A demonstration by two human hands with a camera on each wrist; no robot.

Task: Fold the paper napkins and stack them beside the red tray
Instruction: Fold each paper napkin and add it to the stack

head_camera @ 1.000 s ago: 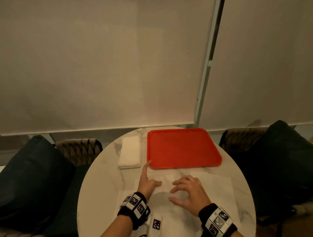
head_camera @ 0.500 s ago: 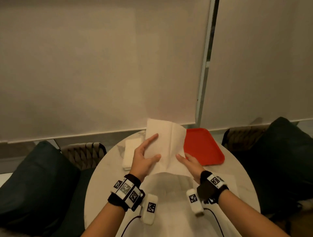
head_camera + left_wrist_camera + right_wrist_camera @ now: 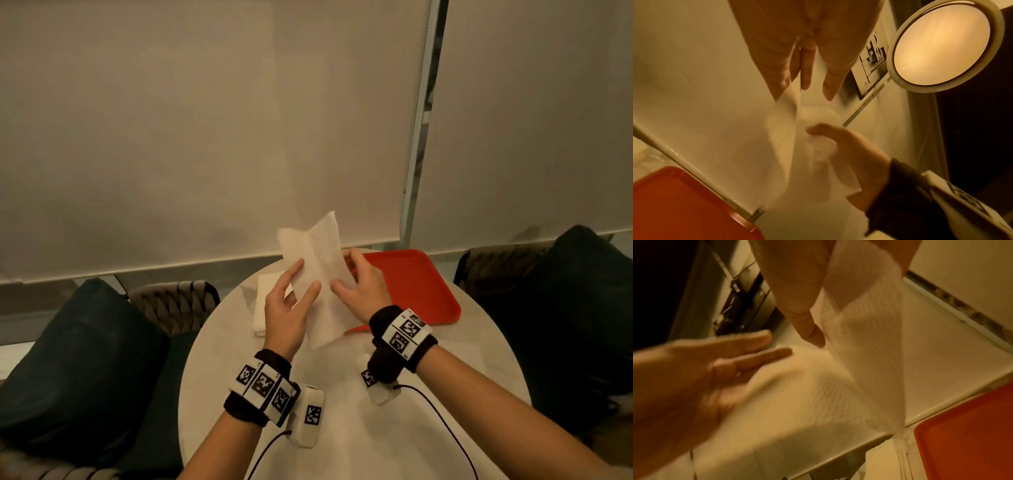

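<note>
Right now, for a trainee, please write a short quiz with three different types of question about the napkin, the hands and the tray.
1. True or false: the napkin lies flat on the table.
2. Which hands touch the napkin? A) left hand only B) right hand only C) both
3. Fill in: the stack of folded napkins lies to the ____ of the red tray, seen from the head view.

Key: 1 false, it is held up in the air; 2 C; 3 left.
</note>
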